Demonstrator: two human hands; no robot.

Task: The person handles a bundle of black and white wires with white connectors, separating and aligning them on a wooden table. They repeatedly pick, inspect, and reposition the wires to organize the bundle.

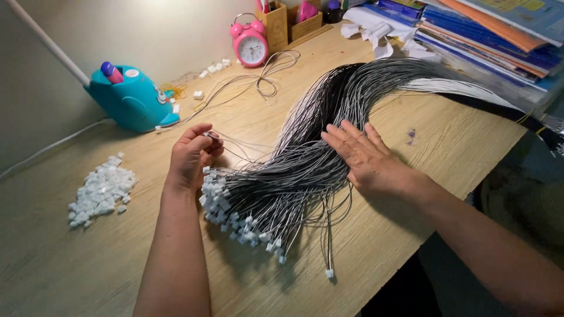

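Just left of the wire bundle (305, 158), left hand (191, 155) pinching one white connector (207, 134); right hand (364, 155) flat and open atop it, strands running up-right toward the books (482, 35).

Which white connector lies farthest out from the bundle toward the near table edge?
The lone connector on one stray wire, below the bundle; the rest cluster at its fanned end.

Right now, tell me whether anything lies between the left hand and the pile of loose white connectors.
Nothing visible does. Only bare table lies between the left hand and the connector pile; the wire bundle lies on the hand's other side.
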